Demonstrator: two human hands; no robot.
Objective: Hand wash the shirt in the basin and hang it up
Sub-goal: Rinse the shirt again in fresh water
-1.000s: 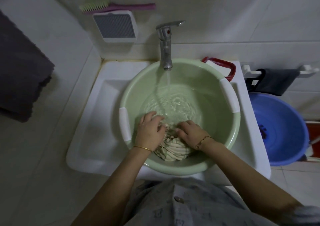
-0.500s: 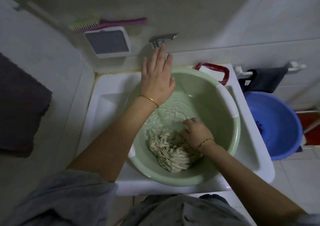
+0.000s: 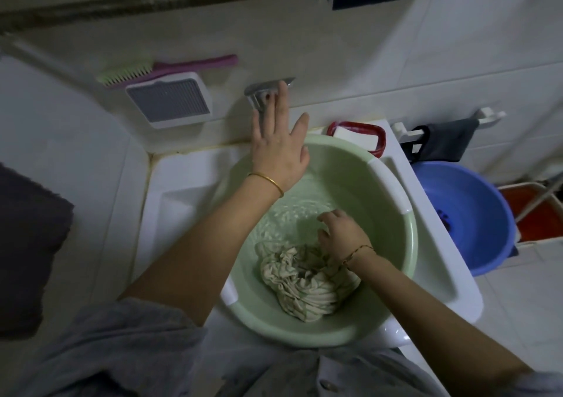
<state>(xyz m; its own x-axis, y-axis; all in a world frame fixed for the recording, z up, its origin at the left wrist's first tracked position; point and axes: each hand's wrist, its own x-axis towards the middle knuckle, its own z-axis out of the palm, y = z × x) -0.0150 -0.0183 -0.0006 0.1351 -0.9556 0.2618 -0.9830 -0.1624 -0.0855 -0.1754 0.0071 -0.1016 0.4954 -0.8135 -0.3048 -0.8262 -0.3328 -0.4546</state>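
A cream shirt (image 3: 300,280) lies bunched and wet at the near side of the green basin (image 3: 393,262), which holds water and sits in the white sink (image 3: 170,189). My left hand (image 3: 278,143) is raised over the basin's far rim with straight fingers, their tips touching the chrome tap lever (image 3: 263,88). My right hand (image 3: 342,236) rests on the shirt with curled fingers; whether it grips the cloth is hidden.
A bar of soap in a red dish (image 3: 373,134) sits behind the basin. A blue basin (image 3: 469,213) stands on the floor at the right under a dark cloth (image 3: 444,140) on a rail. A brush (image 3: 158,69) and vent (image 3: 170,101) are on the wall.
My left hand left the shirt and rose to the tap lever. The stream of water from the tap is no longer visible. My right hand stayed on the shirt.
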